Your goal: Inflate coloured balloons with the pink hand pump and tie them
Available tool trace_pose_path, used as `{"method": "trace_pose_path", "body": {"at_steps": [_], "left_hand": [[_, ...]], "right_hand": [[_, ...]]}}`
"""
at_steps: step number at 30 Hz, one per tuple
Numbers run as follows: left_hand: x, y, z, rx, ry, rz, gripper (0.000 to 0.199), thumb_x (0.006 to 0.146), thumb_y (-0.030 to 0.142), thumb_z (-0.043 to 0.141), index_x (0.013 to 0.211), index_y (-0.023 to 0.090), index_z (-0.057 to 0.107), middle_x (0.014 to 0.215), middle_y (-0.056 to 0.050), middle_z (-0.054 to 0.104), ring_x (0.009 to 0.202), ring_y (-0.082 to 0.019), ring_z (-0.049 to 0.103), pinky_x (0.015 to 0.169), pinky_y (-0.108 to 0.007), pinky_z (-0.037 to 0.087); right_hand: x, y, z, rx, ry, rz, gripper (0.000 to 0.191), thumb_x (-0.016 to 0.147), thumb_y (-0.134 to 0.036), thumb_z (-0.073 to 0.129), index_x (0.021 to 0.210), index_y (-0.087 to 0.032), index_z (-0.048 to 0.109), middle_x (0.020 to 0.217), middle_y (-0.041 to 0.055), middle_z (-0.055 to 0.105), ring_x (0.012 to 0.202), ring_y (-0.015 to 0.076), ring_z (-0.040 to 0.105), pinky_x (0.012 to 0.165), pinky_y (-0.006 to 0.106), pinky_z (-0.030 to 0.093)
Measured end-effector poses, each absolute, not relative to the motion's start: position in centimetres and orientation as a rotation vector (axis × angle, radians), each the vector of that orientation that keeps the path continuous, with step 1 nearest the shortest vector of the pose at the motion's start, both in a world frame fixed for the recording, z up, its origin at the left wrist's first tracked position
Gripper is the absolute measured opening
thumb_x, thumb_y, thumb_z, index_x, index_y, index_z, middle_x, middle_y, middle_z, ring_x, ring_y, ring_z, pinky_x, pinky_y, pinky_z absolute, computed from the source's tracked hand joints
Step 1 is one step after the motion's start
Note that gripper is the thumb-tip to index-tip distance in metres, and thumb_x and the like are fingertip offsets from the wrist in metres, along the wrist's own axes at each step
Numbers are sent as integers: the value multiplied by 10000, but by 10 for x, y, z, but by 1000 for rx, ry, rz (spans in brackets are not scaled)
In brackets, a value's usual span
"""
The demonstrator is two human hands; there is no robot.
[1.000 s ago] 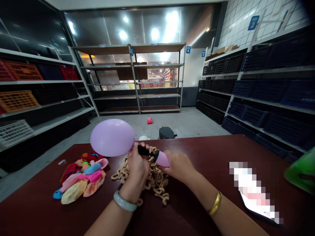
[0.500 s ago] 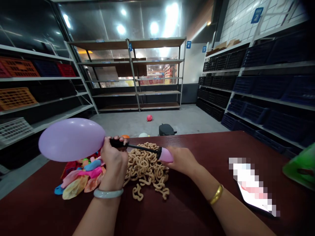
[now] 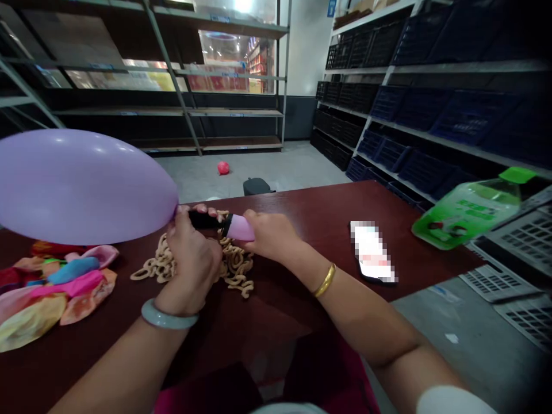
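Note:
An inflated purple balloon (image 3: 86, 184) fills the left side, its neck at the front end of a hand pump (image 3: 202, 221) with a black barrel and pink-purple handle. My left hand (image 3: 194, 253) is closed around the black barrel and the balloon's neck. My right hand (image 3: 271, 234) grips the pump's handle, which sits right against the barrel with no rod showing. Beneath the hands, a pile of tan curled pieces (image 3: 237, 264) lies on the dark red table (image 3: 319, 201). Limp colourful balloons (image 3: 77, 282) are heaped on the table at the left.
A phone (image 3: 371, 253) with a blurred screen lies right of my right arm. A green-capped bottle (image 3: 470, 213) stands tilted-looking at the table's right edge. Beyond are a dark bag (image 3: 256, 186), a pink ball (image 3: 223, 168), shelves with dark crates, and pale crates (image 3: 524, 230) at right.
The pump handle has moved in against the barrel, hiding the rod. The purple balloon looks larger. The view has turned right and down, showing the whole bottle.

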State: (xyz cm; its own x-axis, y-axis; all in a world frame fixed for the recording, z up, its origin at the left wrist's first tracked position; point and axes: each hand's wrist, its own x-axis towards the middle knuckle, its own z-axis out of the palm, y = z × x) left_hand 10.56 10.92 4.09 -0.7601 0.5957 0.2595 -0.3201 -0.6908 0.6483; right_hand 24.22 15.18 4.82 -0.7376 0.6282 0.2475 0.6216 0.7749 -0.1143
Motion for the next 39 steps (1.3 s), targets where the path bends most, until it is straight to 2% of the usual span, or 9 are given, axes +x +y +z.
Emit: {"method": "trace_pose_path", "body": {"at_steps": [7, 13, 20, 23, 28, 35, 39], "left_hand": [[93, 110, 46, 611, 774, 2382, 90, 847, 166, 496, 770, 178, 449, 657, 13, 503, 586, -131, 528, 597, -287, 450], [41, 102, 65, 439, 836, 2470, 81, 813, 132, 440, 764, 188, 408, 631, 25, 460, 556, -132, 494, 524, -270, 393], [-5, 84, 75, 368, 822, 2616, 78, 797, 189, 495, 753, 199, 431, 621, 30, 474, 535, -132, 493, 492, -263, 380], [4, 84, 75, 403, 805, 2662, 166, 764, 255, 594, 758, 198, 439, 627, 40, 482, 543, -119, 498, 510, -251, 390], [43, 92, 64, 457, 721, 2600, 209, 738, 262, 668, 776, 187, 477, 654, 32, 512, 578, -119, 522, 509, -235, 396], [99, 103, 41, 445, 729, 2394, 206, 747, 296, 688, 741, 176, 521, 647, 12, 553, 576, -123, 541, 581, -262, 465], [104, 103, 38, 394, 739, 2371, 210, 750, 338, 675, 744, 174, 544, 652, -3, 586, 554, -127, 553, 556, -264, 459]], "right_hand": [[238, 156, 43, -929, -2690, 99, 472, 821, -555, 534, 1127, -208, 442, 994, 56, 681, 852, 240, 653, 685, 319, 451], [238, 165, 41, -921, -2720, 82, 457, 807, -587, 535, 1098, -239, 479, 994, 35, 686, 869, 246, 655, 661, 309, 435], [241, 166, 45, -953, -2716, 94, 418, 797, -583, 560, 1035, -241, 533, 981, 44, 694, 865, 238, 659, 658, 293, 411], [241, 165, 44, -949, -2670, 73, 412, 785, -580, 577, 1006, -232, 551, 968, 56, 698, 848, 245, 663, 648, 293, 408], [237, 160, 40, -954, -2609, 42, 397, 758, -537, 615, 998, -228, 553, 910, 50, 697, 800, 250, 669, 622, 293, 406], [230, 149, 36, -960, -2577, 94, 311, 750, -440, 622, 968, -235, 542, 887, 41, 698, 774, 241, 671, 591, 280, 375], [233, 146, 36, -1001, -2626, 87, 320, 785, -450, 596, 1012, -232, 539, 902, 59, 698, 791, 251, 674, 604, 291, 369]]}}
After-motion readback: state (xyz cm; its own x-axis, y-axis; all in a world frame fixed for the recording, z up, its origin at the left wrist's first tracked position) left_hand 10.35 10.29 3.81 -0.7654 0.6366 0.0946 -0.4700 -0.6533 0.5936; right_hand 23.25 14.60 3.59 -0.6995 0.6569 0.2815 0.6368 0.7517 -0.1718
